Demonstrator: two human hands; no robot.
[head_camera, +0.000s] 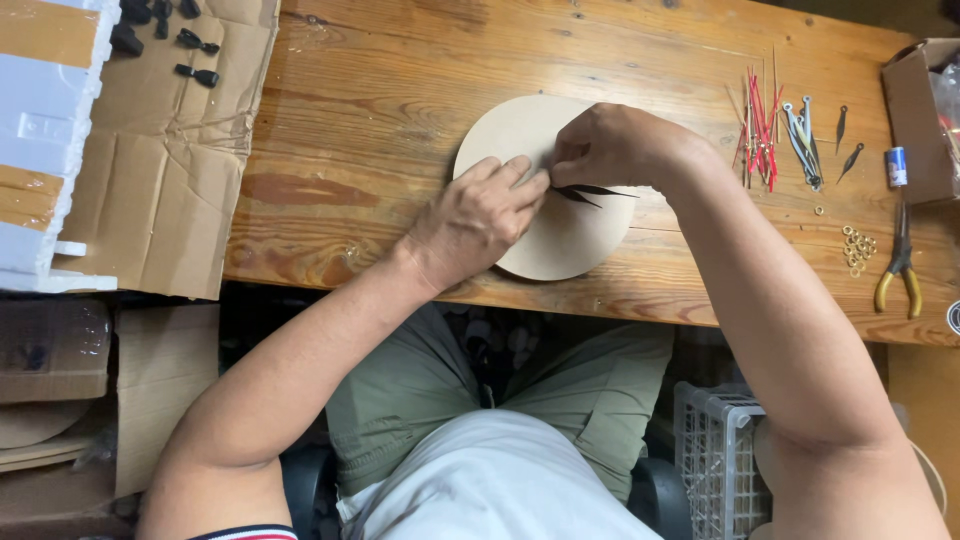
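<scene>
Head view: round tan disc (520, 130) lies flat on the wooden table (380, 120), close to the near edge, about mid-length. Disc looks plain, matte, like thin board, no markings visible. Left hand (475, 220) rests on the disc's near-left part, fingers pressing toward the centre. Right hand (610, 148) sits over the centre, fingertips pinched narrow on the thin black clock hands (595, 192), which stick out to the right over the disc face. Left hand's fingertips meet the same spot; cannot tell if they pinch or just steady.

Judgement: disc likely light and stiff, easy to slide, best held by the rim. Black hands look thin, bendy, fragile; hold near the hub, not the tips.

Toward the table's right end: red and silver spare hands (765, 125), brass rings (858, 248), yellow-handled pliers (900, 265). Left end: cardboard sheet (170, 170) with black parts (198, 58).
</scene>
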